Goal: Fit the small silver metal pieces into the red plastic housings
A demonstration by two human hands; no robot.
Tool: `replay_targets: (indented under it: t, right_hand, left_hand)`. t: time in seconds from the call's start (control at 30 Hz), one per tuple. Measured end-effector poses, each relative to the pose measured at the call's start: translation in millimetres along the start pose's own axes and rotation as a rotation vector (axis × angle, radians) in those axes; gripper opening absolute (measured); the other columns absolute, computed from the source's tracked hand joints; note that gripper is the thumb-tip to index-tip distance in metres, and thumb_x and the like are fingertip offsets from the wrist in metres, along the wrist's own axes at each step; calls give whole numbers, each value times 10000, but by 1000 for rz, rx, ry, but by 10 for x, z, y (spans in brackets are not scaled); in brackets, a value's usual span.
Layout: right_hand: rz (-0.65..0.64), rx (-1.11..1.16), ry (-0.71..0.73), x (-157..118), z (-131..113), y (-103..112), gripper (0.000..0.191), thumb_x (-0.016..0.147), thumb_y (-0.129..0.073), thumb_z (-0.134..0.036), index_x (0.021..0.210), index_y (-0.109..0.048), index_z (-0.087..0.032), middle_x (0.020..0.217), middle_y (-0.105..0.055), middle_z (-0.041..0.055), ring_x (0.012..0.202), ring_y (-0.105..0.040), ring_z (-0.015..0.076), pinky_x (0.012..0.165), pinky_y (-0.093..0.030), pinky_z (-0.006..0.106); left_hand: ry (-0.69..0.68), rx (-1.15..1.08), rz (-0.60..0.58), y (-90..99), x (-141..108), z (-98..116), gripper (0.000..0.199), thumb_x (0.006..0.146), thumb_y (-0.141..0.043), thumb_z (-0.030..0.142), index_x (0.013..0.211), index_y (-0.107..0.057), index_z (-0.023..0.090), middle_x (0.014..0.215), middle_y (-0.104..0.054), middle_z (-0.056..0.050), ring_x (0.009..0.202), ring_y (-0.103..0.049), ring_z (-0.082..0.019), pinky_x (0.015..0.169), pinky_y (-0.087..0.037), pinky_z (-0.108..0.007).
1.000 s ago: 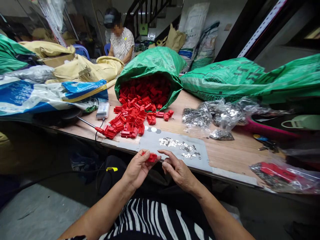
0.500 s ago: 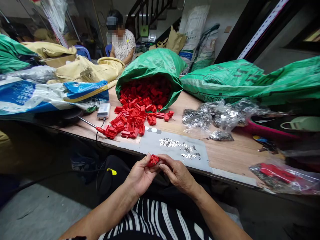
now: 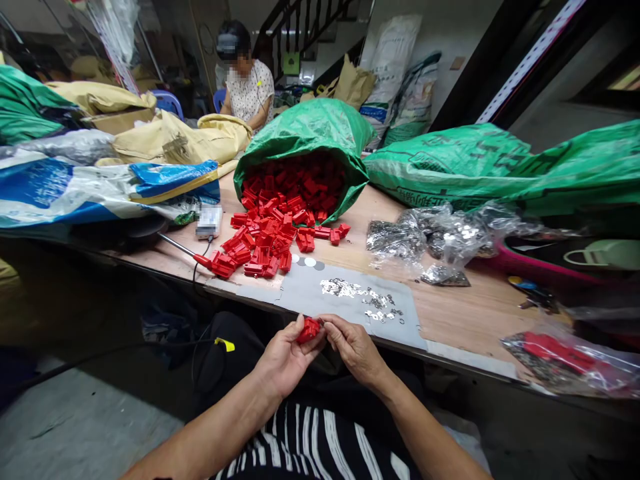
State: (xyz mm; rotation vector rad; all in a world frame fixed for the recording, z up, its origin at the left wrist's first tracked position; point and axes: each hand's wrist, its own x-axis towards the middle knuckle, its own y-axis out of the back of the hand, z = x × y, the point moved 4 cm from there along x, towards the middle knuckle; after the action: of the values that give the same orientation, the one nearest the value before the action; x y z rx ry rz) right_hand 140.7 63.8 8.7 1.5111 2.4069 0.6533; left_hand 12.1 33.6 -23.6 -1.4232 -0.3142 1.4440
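A red plastic part (image 3: 309, 329) lies between the thumb and fingers of my left hand (image 3: 287, 357), just off the table's front edge. My right hand (image 3: 353, 347) is closed in a pinch at the part's right end; something small and dark shows at its fingertips, too small to name. Beyond my hands, a grey mat (image 3: 310, 293) carries small flat metal pieces (image 3: 343, 288), some shiny and some dark. A heap of similar red plastic parts (image 3: 265, 243) spills from a green woven sack (image 3: 310, 127) lying on its side.
Clear bags of small metal pieces (image 3: 400, 240) lie right of the mat. Another bag with a red item (image 3: 560, 352) rests at the right edge. Left are a red-handled tool (image 3: 201, 260) and a small white device (image 3: 209, 221). A person (image 3: 247, 83) sits across the table.
My right fingertips have shifted slightly at the right end of the red part, and the part has turned a little in my left hand. The whole view has moved slightly.
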Motion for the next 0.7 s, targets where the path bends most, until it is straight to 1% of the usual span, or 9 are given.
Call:
replay_targets:
  t: [0.07, 0.13, 0.2, 0.27, 0.33, 0.43, 0.5, 0.57, 0.7]
  right_hand:
    - [0, 2, -27, 2, 40, 15, 384, 970, -372, -433, 1132, -627, -197, 600, -508, -27, 557, -491, 123, 549, -408, 226]
    - [9, -10, -46, 13, 77, 40, 389, 968, -370, -436, 1140, -621, -193, 594, -493, -29, 557, -486, 125, 551, -402, 229]
    - [22, -29, -50, 36, 103, 69, 398, 969, -367, -439, 1150, -617, -188, 584, -479, -31, 556, -484, 128, 556, -400, 233]
    - [35, -44, -44, 70, 114, 100, 401, 970, -364, -438, 1154, -618, -187, 588, -483, -30, 564, -495, 131, 570, -408, 238]
    - [43, -61, -35, 116, 111, 130, 393, 968, -370, -431, 1157, -618, -191, 596, -501, -28, 577, -518, 135, 584, -423, 242]
    - [52, -113, -30, 222, 94, 168, 374, 963, -383, -412, 1165, -616, -201, 610, -555, -20, 590, -554, 145, 596, -446, 250]
    - [54, -165, -8, 325, 64, 175, 342, 954, -408, -391, 1154, -619, -210, 714, -639, 8, 647, -590, 154, 638, -468, 263]
    - [51, -236, 40, 455, 15, 152, 291, 935, -455, -356, 1130, -623, -219, 891, -685, 40, 769, -622, 169, 724, -482, 285]
    - [32, -431, 134, 771, -96, 11, 277, 902, -517, -268, 1166, -589, -228, 1063, -645, 57, 957, -609, 179, 848, -467, 305]
  left_hand:
    - [72, 47, 51, 138, 80, -72, 155, 865, -592, 256, 890, -614, 105, 821, -718, -101, 778, -705, -210, 877, -496, -372]
    - [148, 114, 149, 304, 179, -145, 188, 855, -600, 286, 889, -601, 102, 802, -709, -101, 767, -704, -222, 838, -490, -358]
    - [162, 157, 222, 442, 286, -178, 160, 851, -596, 267, 879, -588, 109, 770, -694, -78, 716, -698, -204, 809, -481, -338]
    - [162, 174, 243, 524, 378, -187, 103, 852, -558, 201, 894, -581, 111, 744, -681, -62, 643, -684, -184, 793, -475, -331]
    - [163, 178, 244, 565, 435, -184, 84, 838, -529, 155, 902, -572, 121, 720, -664, -45, 629, -682, -189, 788, -471, -333]
    - [176, 175, 230, 587, 458, -182, 84, 821, -537, 161, 898, -561, 137, 751, -661, -49, 710, -699, -219, 797, -468, -340]
    - [189, 170, 223, 601, 451, -192, 86, 816, -557, 179, 891, -555, 137, 776, -658, -58, 750, -702, -229, 811, -469, -345]
    - [202, 168, 225, 622, 439, -209, 87, 810, -574, 187, 874, -545, 134, 784, -648, -65, 767, -702, -232, 820, -469, -347]
    - [211, 168, 226, 652, 415, -234, 110, 793, -606, 192, 842, -525, 136, 836, -644, -85, 816, -704, -239, 823, -472, -341]
